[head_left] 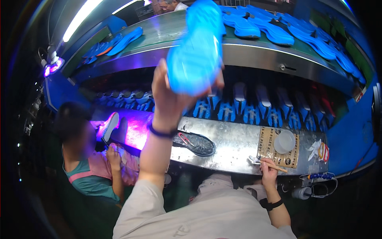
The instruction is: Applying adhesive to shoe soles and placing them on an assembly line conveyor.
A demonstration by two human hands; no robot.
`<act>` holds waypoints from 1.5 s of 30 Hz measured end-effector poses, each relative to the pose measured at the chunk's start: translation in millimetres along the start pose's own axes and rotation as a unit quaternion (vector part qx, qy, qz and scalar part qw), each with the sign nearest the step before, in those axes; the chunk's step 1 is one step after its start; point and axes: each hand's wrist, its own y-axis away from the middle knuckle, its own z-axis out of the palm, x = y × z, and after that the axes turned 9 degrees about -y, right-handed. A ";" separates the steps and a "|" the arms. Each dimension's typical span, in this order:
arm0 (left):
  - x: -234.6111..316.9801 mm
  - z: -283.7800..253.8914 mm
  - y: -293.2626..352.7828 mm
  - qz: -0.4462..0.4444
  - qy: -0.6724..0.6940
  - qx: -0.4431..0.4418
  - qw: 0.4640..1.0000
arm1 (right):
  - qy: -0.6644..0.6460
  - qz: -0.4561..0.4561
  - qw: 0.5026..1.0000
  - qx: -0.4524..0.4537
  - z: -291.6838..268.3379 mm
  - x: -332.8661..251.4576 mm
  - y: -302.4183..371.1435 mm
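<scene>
My left hand (165,89) is raised in front of me, its fingers wrapped round the heel or toe end of a bright blue shoe sole (195,55). The sole stands upright and is slightly blurred. It covers part of the conveyor behind it. Low over the bench edge, my right hand (269,175) grips a brush (274,164) by its light wooden handle. The whitish brush head points left, close to the metal surface. Between my arms, a dark sole-shaped piece (197,144) with a red loop mark lies on the bench.
A white plastic bowl (284,142) sits on printed brown cardboard (266,153). Blue soles (274,32) lie on the green conveyor (159,30); more parts line the shelf (238,113) beneath. At left, a co-worker (93,163) handles a shoe (108,126). A purple lamp (53,67) glows farther left.
</scene>
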 end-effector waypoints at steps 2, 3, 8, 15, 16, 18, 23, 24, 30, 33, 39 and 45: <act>31.6 -35.7 -52.1 0.103 0.072 0.072 0.990 | 0.002 0.002 1.000 -0.008 -0.9 3.3 0.7; 42.2 -51.2 -68.6 0.095 0.083 0.108 0.986 | 0.000 0.003 1.000 -0.009 -1.5 4.5 0.1; 74.2 -123.3 -65.7 0.060 -0.421 0.300 0.854 | 0.007 -0.043 0.999 0.005 -0.2 6.7 0.6; 223.4 -253.3 -16.4 -0.268 -0.827 0.490 0.061 | 0.138 -0.104 0.985 -0.017 -2.9 -5.4 -2.9; 242.1 -261.6 -5.9 -0.305 -0.844 0.428 0.104 | 0.137 -0.106 0.985 -0.015 -2.3 -6.6 -3.1; 256.0 -277.0 10.8 -0.266 -0.847 0.378 0.262 | 0.124 -0.119 0.985 -0.011 -1.2 -9.1 -3.6; 259.0 -287.8 27.0 -0.168 -0.869 0.425 0.187 | 0.127 -0.120 0.985 -0.012 -0.1 -9.0 -3.6; 257.4 -287.1 28.8 -0.129 -0.857 0.447 0.221 | 0.129 -0.122 0.984 -0.013 0.0 -8.2 -3.6; 230.0 -268.7 37.4 0.047 -0.671 0.539 0.506 | 0.115 -0.086 0.989 -0.029 -0.3 -5.3 -1.6; 223.9 -263.7 34.1 0.045 -0.548 0.610 0.571 | 0.068 -0.057 0.996 -0.027 0.0 -8.0 -0.6; 263.6 -303.5 29.6 -0.082 -0.415 0.625 0.656 | 0.066 -0.068 0.995 -0.014 -4.1 -39.2 -2.6; 229.6 -275.5 34.6 0.019 -0.481 0.604 0.635 | 0.187 -0.185 0.959 0.105 -41.3 -89.9 -35.1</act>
